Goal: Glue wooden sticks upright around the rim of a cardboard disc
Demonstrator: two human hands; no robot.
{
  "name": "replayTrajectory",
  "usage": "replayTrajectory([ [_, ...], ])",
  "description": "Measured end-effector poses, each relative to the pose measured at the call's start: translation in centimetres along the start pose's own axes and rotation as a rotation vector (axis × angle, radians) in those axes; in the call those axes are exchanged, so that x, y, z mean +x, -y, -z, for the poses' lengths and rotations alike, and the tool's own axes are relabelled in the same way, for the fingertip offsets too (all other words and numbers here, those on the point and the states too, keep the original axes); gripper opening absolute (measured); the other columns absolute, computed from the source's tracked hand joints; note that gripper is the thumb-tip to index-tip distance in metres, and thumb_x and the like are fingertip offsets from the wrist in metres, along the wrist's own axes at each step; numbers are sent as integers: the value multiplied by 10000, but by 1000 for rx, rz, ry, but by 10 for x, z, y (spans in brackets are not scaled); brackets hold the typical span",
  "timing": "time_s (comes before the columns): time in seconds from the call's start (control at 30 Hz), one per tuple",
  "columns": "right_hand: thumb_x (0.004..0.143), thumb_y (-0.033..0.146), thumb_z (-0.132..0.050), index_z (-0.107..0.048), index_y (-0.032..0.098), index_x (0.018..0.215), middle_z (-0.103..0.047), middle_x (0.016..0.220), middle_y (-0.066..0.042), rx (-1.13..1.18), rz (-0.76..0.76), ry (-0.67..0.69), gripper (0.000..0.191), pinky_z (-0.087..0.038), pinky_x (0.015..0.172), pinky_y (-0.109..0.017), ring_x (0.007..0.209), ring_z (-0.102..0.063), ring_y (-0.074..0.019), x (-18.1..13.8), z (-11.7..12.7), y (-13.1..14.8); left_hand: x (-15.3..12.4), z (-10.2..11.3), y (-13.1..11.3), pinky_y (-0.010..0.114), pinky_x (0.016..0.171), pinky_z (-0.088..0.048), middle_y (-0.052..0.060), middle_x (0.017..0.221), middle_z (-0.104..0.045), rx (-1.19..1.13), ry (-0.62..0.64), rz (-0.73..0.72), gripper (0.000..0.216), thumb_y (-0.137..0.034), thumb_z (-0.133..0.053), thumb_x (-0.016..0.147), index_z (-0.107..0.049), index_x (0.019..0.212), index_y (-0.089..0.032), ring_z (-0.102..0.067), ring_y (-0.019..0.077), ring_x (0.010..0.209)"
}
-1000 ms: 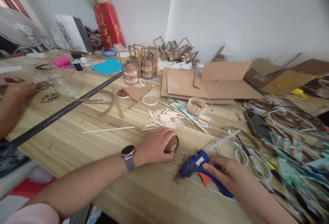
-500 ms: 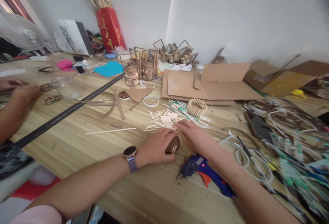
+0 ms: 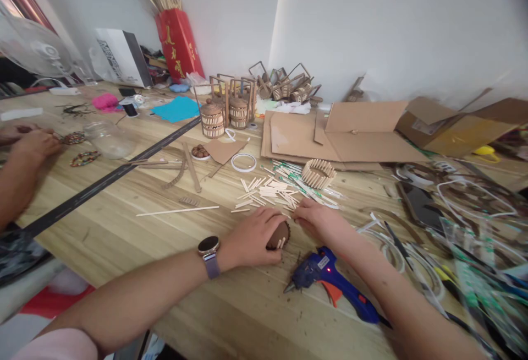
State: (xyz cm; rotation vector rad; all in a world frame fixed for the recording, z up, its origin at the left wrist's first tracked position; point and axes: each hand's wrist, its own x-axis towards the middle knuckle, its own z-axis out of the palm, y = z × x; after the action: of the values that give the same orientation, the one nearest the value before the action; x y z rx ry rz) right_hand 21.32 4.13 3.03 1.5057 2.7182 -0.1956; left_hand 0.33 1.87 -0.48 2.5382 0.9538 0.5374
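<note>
My left hand (image 3: 258, 237) is closed around the edge of a round brown disc (image 3: 280, 234) with a notched rim. A couple of short pale sticks stand on the disc near my thumb. My right hand (image 3: 315, 218) is just right of the disc, its fingertips pinched together with the tip of a short wooden stick (image 3: 286, 215) showing at them. Beyond both hands lies a loose pile of short wooden sticks (image 3: 272, 188). A blue glue gun (image 3: 330, 277) with an orange trigger and a lit red light rests below my right forearm.
A ring of upright sticks (image 3: 318, 174) stands behind the pile. Flattened cardboard (image 3: 371, 145) lies farther back, beside small lidded baskets (image 3: 212, 120). Cables and strips (image 3: 416, 261) clutter the right. At left are a glass jar (image 3: 109, 140) and another person's hands (image 3: 35, 142).
My right hand has drawn back slightly from the stick pile toward the disc, and its fingers have closed into a pinch. My left hand still holds the disc in nearly the same place.
</note>
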Motion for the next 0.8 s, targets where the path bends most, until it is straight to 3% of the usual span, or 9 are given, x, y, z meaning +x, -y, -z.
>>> replayTrajectory([
  [0.27, 880, 79, -484, -685, 198, 1093, -712, 936, -87, 21, -35, -5, 316, -444, 734, -271, 877, -662, -215, -24, 3, 1, 0, 0, 0, 481, 1100, -376, 119, 1339, -508, -22, -4, 5, 612, -227, -671, 740, -450, 1310, -203, -448, 310, 1266],
  [0.4, 900, 108, -442, -694, 180, 1000, -726, 916, -98, 58, -43, -35, 280, -446, 763, -299, 867, -661, -230, -26, 5, 6, 0, 2, -1, 471, 1100, -379, 130, 1334, -510, -24, 6, 12, 609, -224, -682, 738, -459, 1303, -177, -449, 309, 1262],
  [0.53, 917, 174, -419, -655, 200, 928, -722, 870, -55, 311, -28, -60, 237, -448, 718, -275, 795, -643, -195, -29, 8, 20, 0, 4, -2, 458, 1092, -384, 120, 1320, -519, -37, 10, 16, 603, -229, -695, 736, -465, 1292, -188, -458, 304, 1255],
  [0.8, 840, 168, -492, -591, 210, 823, -669, 747, -3, 493, -44, -57, 109, -419, 628, -243, 676, -579, -157, -29, 4, 30, 0, 2, 0, 449, 1069, -392, 86, 1283, -542, -78, -4, 4, 574, -232, -697, 723, -479, 1254, -227, -471, 299, 1234],
])
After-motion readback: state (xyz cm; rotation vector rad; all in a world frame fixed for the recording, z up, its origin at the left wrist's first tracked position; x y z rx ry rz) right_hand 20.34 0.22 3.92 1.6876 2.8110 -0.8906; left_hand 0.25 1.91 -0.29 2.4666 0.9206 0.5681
